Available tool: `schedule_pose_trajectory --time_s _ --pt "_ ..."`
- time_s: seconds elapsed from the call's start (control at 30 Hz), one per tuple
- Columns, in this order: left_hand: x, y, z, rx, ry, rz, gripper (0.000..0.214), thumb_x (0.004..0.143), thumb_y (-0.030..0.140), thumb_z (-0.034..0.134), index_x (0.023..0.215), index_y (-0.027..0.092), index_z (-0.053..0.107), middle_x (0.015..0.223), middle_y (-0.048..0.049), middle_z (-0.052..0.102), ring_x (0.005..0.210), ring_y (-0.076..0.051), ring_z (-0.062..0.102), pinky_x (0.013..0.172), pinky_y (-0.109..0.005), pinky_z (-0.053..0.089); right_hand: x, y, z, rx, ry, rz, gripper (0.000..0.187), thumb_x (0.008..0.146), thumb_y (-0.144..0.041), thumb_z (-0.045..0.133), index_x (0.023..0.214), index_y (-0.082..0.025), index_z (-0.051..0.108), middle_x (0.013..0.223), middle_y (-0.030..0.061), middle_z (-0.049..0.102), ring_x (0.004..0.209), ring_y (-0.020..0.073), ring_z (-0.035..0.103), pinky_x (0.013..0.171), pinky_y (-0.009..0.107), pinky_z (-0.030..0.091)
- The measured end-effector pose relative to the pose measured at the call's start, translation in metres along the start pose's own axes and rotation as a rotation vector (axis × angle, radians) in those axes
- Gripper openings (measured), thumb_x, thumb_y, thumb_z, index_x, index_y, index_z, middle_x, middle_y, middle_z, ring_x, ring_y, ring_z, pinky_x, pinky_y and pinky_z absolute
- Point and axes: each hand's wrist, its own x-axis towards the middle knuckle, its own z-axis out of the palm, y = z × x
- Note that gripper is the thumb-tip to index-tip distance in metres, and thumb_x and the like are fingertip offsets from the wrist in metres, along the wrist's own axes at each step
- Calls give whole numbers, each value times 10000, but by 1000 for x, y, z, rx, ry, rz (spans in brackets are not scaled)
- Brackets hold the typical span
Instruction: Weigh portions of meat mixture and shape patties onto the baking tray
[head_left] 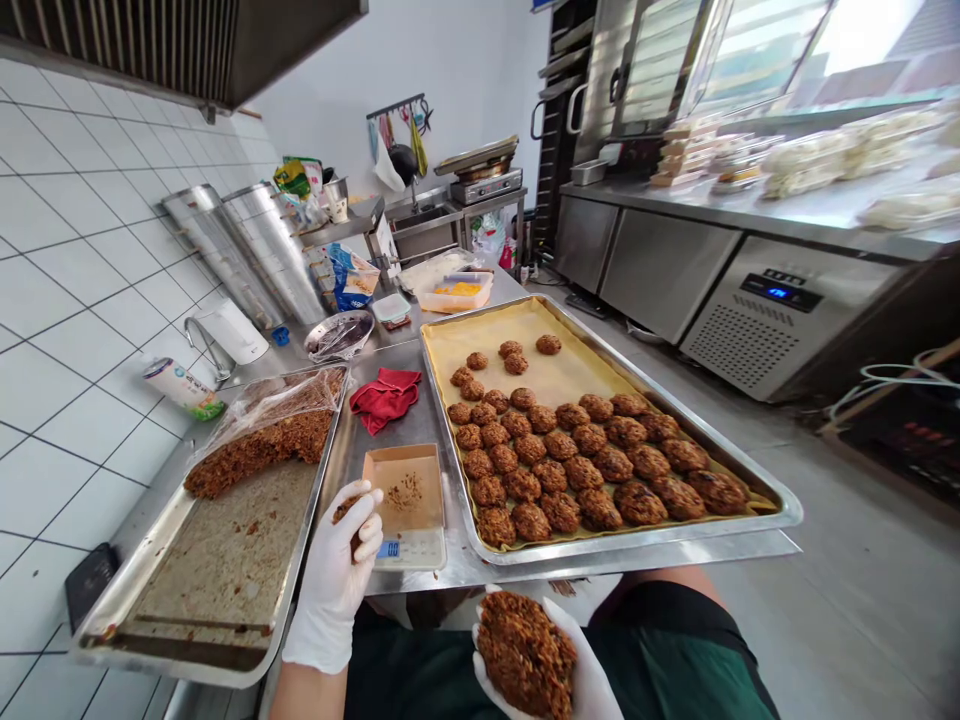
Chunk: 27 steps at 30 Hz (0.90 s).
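Observation:
My left hand (334, 575), in a white glove, has its fingers curled round a small piece of brown crumbly mixture (346, 508), just left of the kitchen scale. My gloved right hand (589, 665) cups a large lump of the same mixture (525, 655) below the table's front edge. The kitchen scale (427, 552) reads 0.0 and carries a shallow cardboard box (427, 458) with crumbs (405, 491) in it. To the right, a large lined baking tray (600, 553) bears rows of rounded brown balls (551, 476).
On the left, a metal tray (217, 560) holds a mass of mixture (255, 455) partly under plastic film (300, 395). A red cloth (385, 398) lies between the trays. Farther back are a film-covered bowl (341, 333) and a plastic container (457, 292). A steel counter (660, 260) stands across the aisle.

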Motion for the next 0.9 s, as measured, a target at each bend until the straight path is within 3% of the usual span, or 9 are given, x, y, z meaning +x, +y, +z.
schedule_pose_trajectory --time_s 0.13,0.23,0.33,0.43,0.57,0.67,0.73,0.8,0.9 --pt "2 3 0 -88 -51 -46 421 880 490 716 687 169 523 586 57 455 394 -23 337 345 -141 242 -4 5 7 -30 16 -37 340 871 -398 691 1014 -101 772 1016 171 791 948 316 723 885 490 539" --pt "0 6 4 -89 -24 -70 467 933 505 631 640 176 476 524 67 403 344 -27 280 322 -157 192 -6 5 8 -25 0 -24 337 868 -404 693 999 -105 775 1003 167 791 945 312 721 881 478 539" --pt "-7 10 7 -10 -45 -136 316 928 486 636 915 171 653 717 -36 648 502 -94 544 419 -182 410 -5 2 5 -12 -22 -27 339 870 -397 692 1023 -104 770 1019 164 790 956 309 717 889 473 534" --pt "-13 9 9 86 -14 -103 356 878 367 721 1194 225 639 1093 -119 733 679 -140 647 552 -229 535 -1 -1 -2 2 -20 -22 315 870 -377 697 1008 -104 770 1020 159 791 962 307 714 897 475 530" --pt "-10 4 5 24 15 -66 346 911 517 635 870 177 684 760 -52 705 342 -21 309 314 -177 279 0 -3 -4 2 -19 -11 323 867 -385 697 1016 -107 769 1029 162 791 958 307 716 903 481 532" --pt "-8 1 2 -87 -44 -104 564 884 673 578 631 170 568 537 5 528 393 -68 433 395 -199 404 -2 0 0 -26 0 -56 320 868 -398 697 1026 -131 772 1031 151 793 962 302 720 894 473 538" --pt "-8 -1 0 -105 -26 -101 440 830 564 728 682 176 582 645 -19 611 644 -150 647 597 -253 555 -3 1 2 -53 13 -83 313 867 -403 698 1013 -137 776 1021 147 795 960 299 721 881 458 542" --pt "-10 -4 -3 -22 38 -74 264 755 311 853 835 186 634 910 -53 722 843 -175 696 714 -256 579 -4 2 3 -61 9 -77 326 869 -412 693 1005 -128 777 1009 151 794 950 299 721 871 451 544" --pt "-11 -9 -7 128 90 -45 304 722 149 856 942 189 651 1029 -69 736 730 -99 655 596 -158 506 -3 1 2 -50 8 -66 330 872 -409 690 1011 -122 773 1007 153 793 950 303 718 879 467 540"
